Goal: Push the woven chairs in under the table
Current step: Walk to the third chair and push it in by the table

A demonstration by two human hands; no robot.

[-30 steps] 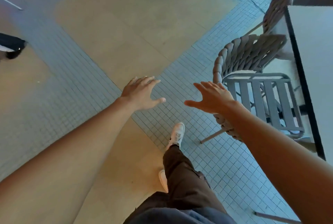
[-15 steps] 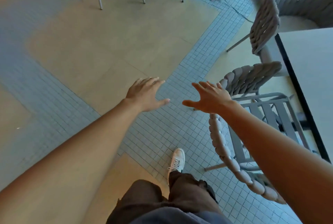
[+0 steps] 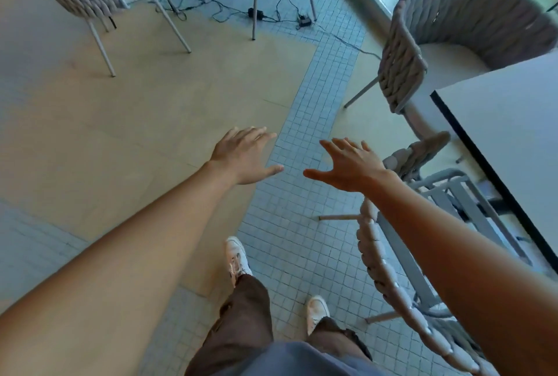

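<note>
Presently both hands are spread open and empty above the tiled floor [image 3: 302, 254], the left hand [image 3: 246, 158] and right hand [image 3: 351, 168] held apart. One grey rope-woven chair with a slatted seat [image 3: 389, 282] stands at the near edge of the white black-edged desk [image 3: 498, 131], directly under the right forearm. A second woven chair [image 3: 404, 52] sits beyond, at the desk's far corner, ahead and right; the right hand is nearer.
</note>
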